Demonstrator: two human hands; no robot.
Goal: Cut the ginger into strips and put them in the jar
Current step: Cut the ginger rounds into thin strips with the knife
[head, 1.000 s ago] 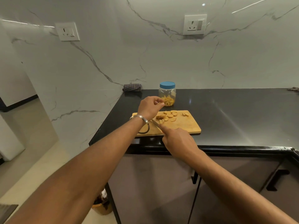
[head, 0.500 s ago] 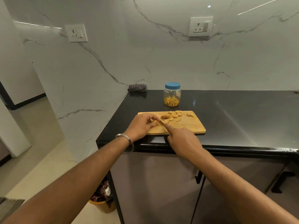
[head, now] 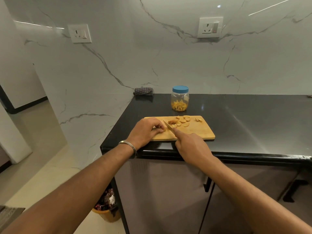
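Pinching a ginger piece (head: 163,130) on the cutting board (head: 199,132), left hand (head: 146,131) fingers curled; right hand (head: 190,146) grips knife (head: 167,124). Ginger slices (head: 183,122) mid-board; jar (head: 180,98) behind board, lidded.

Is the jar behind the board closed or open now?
Closed: the blue lid sits on the jar, with yellow strips inside.

Knife (head: 167,125) handle fully hidden inside right hand (head: 192,146); only blade shows. Left hand (head: 145,132) fingers (head: 159,129) curl over a ginger piece (head: 163,130), mostly covered, shape unclear. Near-left corner of cutting board (head: 194,132) hidden under left hand. Strips in jar (head: 180,98) too small to tell apart. Desk (head: 253,125) cut off at right edge. Bin (head: 106,210) partly hidden behind cabinet, contents unclear.
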